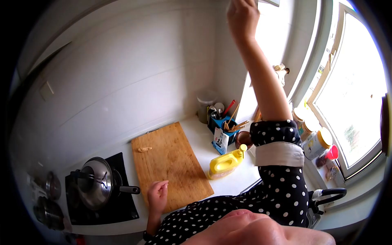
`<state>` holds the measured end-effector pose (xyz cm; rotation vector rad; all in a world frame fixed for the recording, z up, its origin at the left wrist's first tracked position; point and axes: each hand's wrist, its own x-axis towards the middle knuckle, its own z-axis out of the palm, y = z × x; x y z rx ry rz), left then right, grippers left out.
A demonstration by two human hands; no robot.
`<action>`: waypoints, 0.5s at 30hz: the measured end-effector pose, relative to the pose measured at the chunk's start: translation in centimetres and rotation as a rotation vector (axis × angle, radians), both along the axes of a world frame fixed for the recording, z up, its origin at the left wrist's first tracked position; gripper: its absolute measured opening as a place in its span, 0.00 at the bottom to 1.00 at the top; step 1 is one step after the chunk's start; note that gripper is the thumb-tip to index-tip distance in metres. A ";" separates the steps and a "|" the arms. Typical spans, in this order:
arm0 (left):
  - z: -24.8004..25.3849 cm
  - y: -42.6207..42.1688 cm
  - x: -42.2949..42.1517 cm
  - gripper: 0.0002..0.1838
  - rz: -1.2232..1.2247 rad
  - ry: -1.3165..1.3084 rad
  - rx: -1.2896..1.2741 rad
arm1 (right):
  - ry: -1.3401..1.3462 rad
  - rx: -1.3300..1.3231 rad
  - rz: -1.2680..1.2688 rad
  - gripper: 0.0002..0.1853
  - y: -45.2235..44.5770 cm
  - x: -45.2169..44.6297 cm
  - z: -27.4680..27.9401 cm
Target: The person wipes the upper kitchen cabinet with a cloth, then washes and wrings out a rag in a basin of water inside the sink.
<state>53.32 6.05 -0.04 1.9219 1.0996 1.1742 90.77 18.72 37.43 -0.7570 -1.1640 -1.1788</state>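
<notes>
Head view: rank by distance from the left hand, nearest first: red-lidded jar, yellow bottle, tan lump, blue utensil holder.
From the left hand:
1. Tan lump: on the cutting board, toward its far left.
2. Yellow bottle: right of the board.
3. Blue utensil holder: beyond the bottle, near the back corner.
4. Red-lidded jar: far right, by the window.

1. We hold our right hand high at the head view's top edge
2. Our left hand, fingers loosely curled, hangs over the near left part of a wooden board bearing a knobbly tan piece
3. On our left, a lidded pan sits on a black hob
4. A yellow bottle stands just right of the board
</notes>
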 end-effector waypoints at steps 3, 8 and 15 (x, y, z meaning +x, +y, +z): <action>0.7 -0.1 -0.3 0.06 -0.005 0.000 0.022 | -0.008 -0.024 -0.094 0.20 -0.2 3.1 0.8; -0.1 -0.7 -1.3 0.06 0.033 -0.029 0.014 | 0.295 0.051 -0.140 0.17 -0.6 6.2 1.6; 1.4 -1.0 -0.3 0.06 -0.002 -0.017 0.051 | 0.108 0.023 -0.197 0.16 -0.6 8.1 1.6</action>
